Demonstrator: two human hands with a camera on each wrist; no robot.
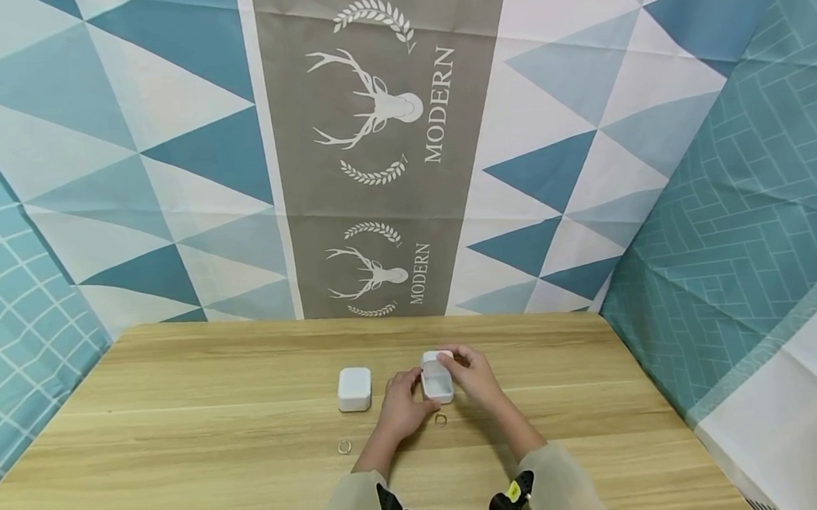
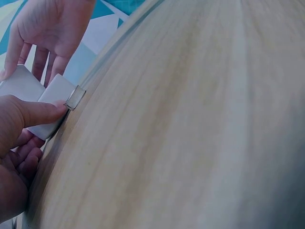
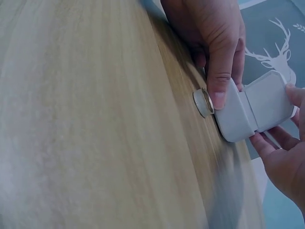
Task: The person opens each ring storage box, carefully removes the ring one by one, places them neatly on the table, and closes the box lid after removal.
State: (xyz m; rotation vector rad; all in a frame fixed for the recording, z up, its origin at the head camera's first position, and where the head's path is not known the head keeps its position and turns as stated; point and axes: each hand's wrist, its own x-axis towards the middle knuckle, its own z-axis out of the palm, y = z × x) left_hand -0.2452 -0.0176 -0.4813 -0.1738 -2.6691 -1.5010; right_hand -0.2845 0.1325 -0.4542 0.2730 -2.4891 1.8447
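Observation:
A small white ring box (image 1: 438, 390) stands on the table with its hinged lid (image 3: 269, 101) raised. My left hand (image 1: 405, 407) grips the base, thumb on its front and fingers along its left side. On the right, my right hand (image 1: 478, 377) holds the raised lid between thumb and fingers. A ring (image 1: 440, 419) lies just in front of the box, close to the left thumb; in the right wrist view this wide band (image 3: 203, 102) stands on its edge. The inside of the box is too small to make out well.
A second white box (image 1: 354, 389), closed, sits to the left of the left hand. Another ring (image 1: 344, 447) lies in front of it. The wooden table (image 1: 180, 425) ends at a patterned cloth (image 1: 387, 131) behind, with more cloth at both sides.

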